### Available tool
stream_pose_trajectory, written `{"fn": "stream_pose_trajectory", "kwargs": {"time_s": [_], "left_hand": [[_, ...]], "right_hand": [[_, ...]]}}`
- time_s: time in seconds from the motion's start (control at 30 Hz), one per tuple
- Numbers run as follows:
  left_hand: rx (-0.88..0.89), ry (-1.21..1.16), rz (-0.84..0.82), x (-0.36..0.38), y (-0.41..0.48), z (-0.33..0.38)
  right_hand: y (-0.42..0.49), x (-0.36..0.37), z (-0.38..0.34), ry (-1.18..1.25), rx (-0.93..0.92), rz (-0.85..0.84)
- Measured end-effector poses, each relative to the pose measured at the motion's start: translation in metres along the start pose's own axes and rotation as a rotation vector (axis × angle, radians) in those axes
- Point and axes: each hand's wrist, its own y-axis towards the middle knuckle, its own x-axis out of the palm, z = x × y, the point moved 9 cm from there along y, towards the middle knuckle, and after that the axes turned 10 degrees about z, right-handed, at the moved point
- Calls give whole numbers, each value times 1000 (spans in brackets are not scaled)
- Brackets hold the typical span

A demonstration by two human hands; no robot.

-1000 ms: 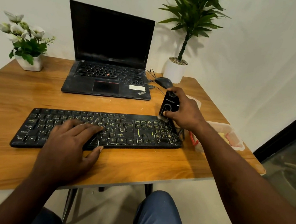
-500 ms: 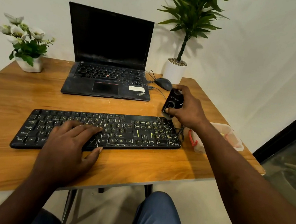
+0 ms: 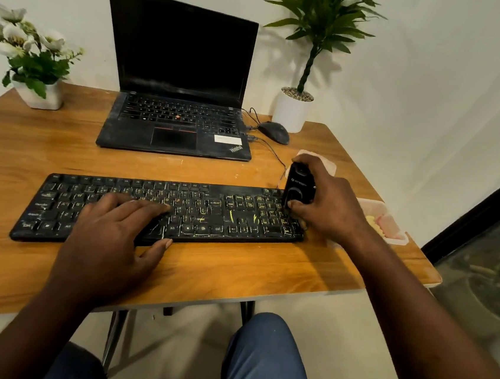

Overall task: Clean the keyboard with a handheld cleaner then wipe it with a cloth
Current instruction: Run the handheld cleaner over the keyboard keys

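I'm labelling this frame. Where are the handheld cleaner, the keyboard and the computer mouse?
handheld cleaner (image 3: 299,186): head view, front face of its black body.
keyboard (image 3: 209,213): head view, keys right of centre.
computer mouse (image 3: 275,131): head view, top shell.

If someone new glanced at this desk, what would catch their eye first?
Probably the black keyboard in the middle, keys streaked with yellow. The left hand lies flat on it, while the right hand grips a black cleaner at its right end. Behind sits an open laptop, screen dark.

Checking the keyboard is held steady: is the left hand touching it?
Touching. The head view shows the left hand lying flat on the keyboard, its fingers spread over the keys with no gap visible.
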Motion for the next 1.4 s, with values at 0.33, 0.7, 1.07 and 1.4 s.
{"fn": "stream_pose_trajectory", "kwargs": {"time_s": [0.33, 0.7, 1.07, 1.4], "left_hand": [[-11, 1, -19, 3, -1, -2], [-2, 9, -4, 1, 0, -1], [-9, 7, 4, 0, 0, 0], [2, -2, 30, 0, 0, -2]], "right_hand": [[-2, -17, 0, 98, 89, 81], [1, -1, 1, -18, 55, -60], [23, 2, -8, 81, 146, 87], [-19, -15, 2, -43, 84, -96]]}}
